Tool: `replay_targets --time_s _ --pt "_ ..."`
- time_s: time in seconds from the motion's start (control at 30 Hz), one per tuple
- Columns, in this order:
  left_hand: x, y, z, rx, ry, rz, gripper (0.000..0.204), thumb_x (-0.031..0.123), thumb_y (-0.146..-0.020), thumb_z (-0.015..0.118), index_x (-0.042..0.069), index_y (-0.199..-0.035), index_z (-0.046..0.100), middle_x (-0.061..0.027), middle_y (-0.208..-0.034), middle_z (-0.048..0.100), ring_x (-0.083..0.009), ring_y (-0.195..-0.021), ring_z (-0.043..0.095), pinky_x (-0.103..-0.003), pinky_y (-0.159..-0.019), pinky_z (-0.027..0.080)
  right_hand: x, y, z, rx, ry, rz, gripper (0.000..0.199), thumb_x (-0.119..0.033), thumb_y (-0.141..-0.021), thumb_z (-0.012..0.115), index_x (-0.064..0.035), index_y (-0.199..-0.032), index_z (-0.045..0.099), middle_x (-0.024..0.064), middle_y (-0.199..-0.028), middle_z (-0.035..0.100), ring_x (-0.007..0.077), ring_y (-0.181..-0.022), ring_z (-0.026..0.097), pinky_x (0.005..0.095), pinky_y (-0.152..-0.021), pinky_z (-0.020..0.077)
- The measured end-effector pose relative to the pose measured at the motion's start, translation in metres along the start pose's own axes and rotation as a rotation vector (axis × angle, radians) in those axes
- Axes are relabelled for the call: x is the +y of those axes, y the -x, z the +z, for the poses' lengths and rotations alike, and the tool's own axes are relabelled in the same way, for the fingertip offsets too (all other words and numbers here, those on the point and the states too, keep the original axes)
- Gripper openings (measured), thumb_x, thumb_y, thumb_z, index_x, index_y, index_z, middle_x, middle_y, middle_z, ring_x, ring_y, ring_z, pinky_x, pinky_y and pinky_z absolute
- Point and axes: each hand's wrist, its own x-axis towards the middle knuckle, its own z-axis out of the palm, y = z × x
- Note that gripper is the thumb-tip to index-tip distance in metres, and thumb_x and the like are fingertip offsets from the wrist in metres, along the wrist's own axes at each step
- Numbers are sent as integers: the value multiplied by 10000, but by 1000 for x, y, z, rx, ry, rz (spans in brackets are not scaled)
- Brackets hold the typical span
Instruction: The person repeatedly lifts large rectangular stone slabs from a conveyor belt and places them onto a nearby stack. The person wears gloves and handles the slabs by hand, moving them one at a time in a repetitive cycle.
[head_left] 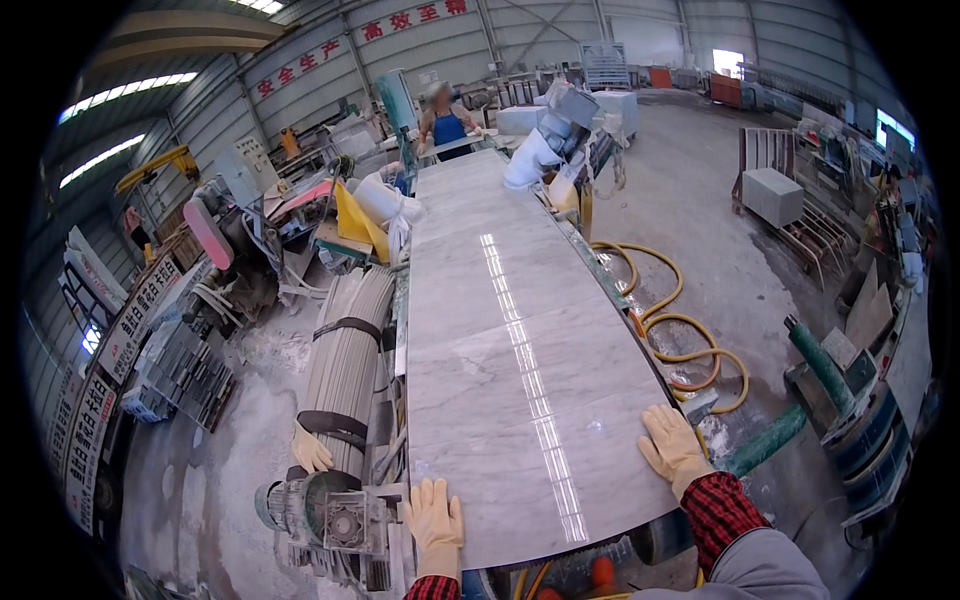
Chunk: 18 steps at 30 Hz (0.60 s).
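In front of me lies a long polished grey-white marble slab [470,440], with a row of lights reflected along its length. Seam-like lines cross the stone farther off. My left hand [434,520], in a pale yellow glove, rests with its fingers stretched out at the slab's near left corner. On the opposite side, my right hand [672,446], gloved the same way, lies spread on the near right edge. Neither hand has its fingers wrapped round anything. A loose pale glove [311,448] sits left of the slab, against a strapped grey ribbed bundle [350,335].
A motor with a gearbox [345,523] stands beside my left hand. Yellow hose [741,372] loops over the floor to the right, near a green cylinder [765,440]. At the far end stands a person in a blue apron [449,128]. Machinery [560,125] flanks the slab's far right.
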Motion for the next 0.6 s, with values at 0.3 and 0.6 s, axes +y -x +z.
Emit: replay_targets --time_s 0.3,0.6 --pt "3 1 -9 -136 43 -66 516 350 -976 666 154 -1447 589 -163 -1577 543 -407 -1468 451 -611 -1206 317 -8 -2 -12 95 -18 -73 456 -267 -938 698 -13 -1311 633 207 -1382 650 423 -1325 568 524 -1164 416" --pt "1 6 -8 -137 62 -79 516 345 -989 664 155 -1463 589 -165 -1583 543 -422 -1478 448 -601 -1229 306 -10 0 -14 122 -64 -47 354 -199 -923 676 -12 -1222 640 218 -1294 677 427 -1259 600 520 -1118 452"
